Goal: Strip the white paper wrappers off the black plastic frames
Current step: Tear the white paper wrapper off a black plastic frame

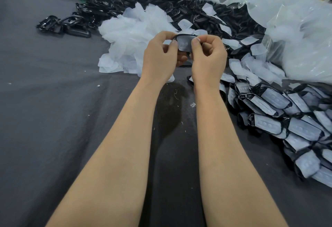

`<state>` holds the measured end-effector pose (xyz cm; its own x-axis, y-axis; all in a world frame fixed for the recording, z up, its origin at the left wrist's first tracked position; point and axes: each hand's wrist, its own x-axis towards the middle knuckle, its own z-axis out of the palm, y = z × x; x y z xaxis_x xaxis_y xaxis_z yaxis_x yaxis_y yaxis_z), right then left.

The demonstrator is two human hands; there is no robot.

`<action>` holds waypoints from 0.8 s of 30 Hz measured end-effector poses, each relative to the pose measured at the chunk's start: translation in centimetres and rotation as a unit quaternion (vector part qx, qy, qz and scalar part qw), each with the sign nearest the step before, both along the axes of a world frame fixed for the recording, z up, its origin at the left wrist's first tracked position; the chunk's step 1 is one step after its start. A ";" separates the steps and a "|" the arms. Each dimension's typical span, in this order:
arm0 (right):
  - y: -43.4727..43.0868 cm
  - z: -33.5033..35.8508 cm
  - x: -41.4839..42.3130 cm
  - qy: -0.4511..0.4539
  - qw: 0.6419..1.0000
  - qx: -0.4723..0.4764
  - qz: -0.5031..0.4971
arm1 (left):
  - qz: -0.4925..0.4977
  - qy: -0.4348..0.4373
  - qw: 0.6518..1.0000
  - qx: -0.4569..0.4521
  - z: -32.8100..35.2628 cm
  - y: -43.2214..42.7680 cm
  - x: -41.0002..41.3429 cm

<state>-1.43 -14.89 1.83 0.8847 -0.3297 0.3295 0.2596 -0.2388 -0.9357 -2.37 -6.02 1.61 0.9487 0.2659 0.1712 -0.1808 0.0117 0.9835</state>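
Observation:
Both hands hold one black plastic frame (181, 36) up over the dark table, a white paper wrapper (185, 44) still covering its middle. My left hand (160, 57) grips the frame's left end, thumb and forefinger curled round it. My right hand (208, 56) pinches the wrapper's right edge between thumb and forefinger. The lower part of the frame is hidden behind my fingers. A stack of wrapped frames (287, 119) lies at the right. Bare black frames (111, 4) are heaped at the back.
A pile of loose white wrappers (129, 34) lies just beyond my hands. Large clear plastic bags (301, 34) bulge at the right rear. The dark grey cloth table (53, 101) stretches left and toward me, with small scraps on it. A person stands at the far back right.

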 end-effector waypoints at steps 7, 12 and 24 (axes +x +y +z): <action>0.4 0.0 -0.2 -0.018 1.000 -0.002 -0.007 | 0.001 0.001 1.000 0.030 -0.2 -0.2 -0.1; 0.6 0.0 -0.3 -0.017 1.000 0.020 0.000 | 0.016 0.011 0.999 0.029 -0.3 0.1 0.0; -0.1 -0.3 0.8 0.065 0.992 0.093 0.061 | 0.023 0.023 0.999 -0.006 -0.5 0.4 0.2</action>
